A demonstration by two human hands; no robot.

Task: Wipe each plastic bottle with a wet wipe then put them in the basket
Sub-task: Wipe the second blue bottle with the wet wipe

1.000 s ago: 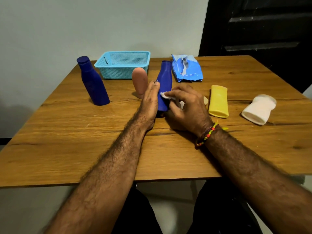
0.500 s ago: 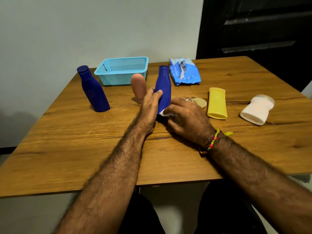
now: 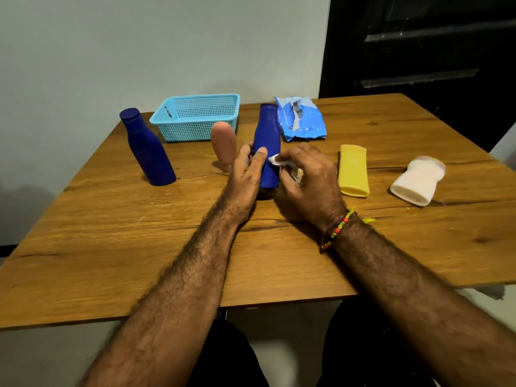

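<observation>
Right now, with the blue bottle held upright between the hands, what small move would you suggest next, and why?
Probably slide the wet wipe up toward the neck of the blue bottle. The right hand pinches the wipe against the bottle's middle, the left hand grips it from the other side, and the upper part looks untouched. The basket shows no bottles inside, so wiping comes first.

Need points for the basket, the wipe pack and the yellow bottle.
basket [image 3: 195, 118], head view, on its front mesh wall.
wipe pack [image 3: 303, 121], head view, on the middle of the blue wrapper.
yellow bottle [image 3: 353, 169], head view, on the middle of its flat upper side as it lies on the table.
</observation>
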